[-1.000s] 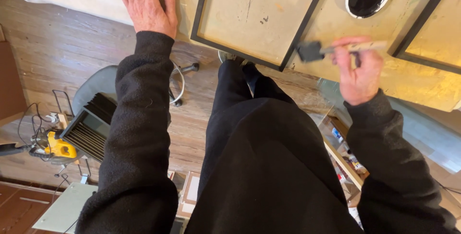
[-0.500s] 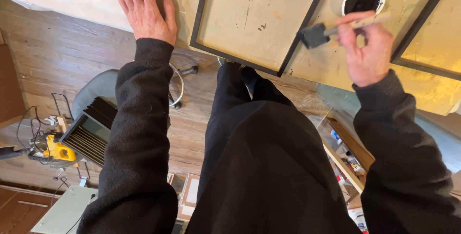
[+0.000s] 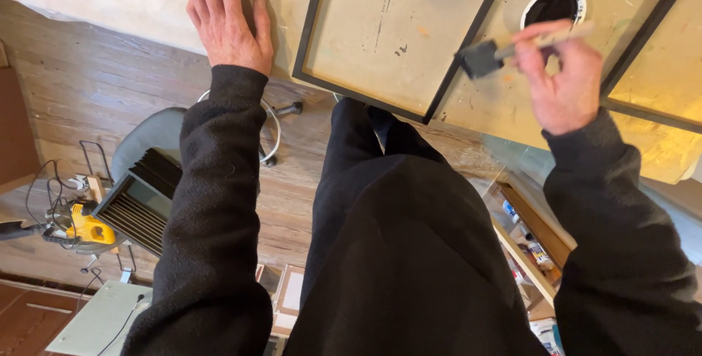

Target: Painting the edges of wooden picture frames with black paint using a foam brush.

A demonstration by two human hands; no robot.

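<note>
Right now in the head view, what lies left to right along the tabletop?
Left hand → black picture frame → foam brush → paint can → right hand → second black frame.

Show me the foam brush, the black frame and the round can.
foam brush (image 3: 479, 58), head view, on its dark foam tip.
black frame (image 3: 310, 28), head view, on its left rail.
round can (image 3: 553, 5), head view, on its dark opening.

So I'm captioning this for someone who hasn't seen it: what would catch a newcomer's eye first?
Probably the right hand at upper right, holding a foam brush by its pale handle over the black frame on the paint-stained table. Next, the left hand pressed flat on the table's edge at upper left. Below, a yellow power tool stands out on the wooden floor.
</note>
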